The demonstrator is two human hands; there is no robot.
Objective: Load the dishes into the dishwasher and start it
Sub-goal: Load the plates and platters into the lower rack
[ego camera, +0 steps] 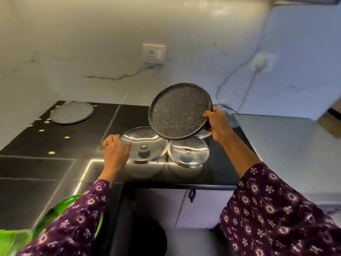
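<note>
Currently right hand [217, 124] is gripping the tilted plate [179, 111] by its right rim at frame centre, while left hand [115, 152], fingers loose and holding nothing, is hovering nearer the left lid [144, 145], just right of it.

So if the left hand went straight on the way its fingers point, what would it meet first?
Probably the glass lid right ahead of the left hand; whether it touches the rim is unclear. The speckled pan in the right hand sits higher.
</note>
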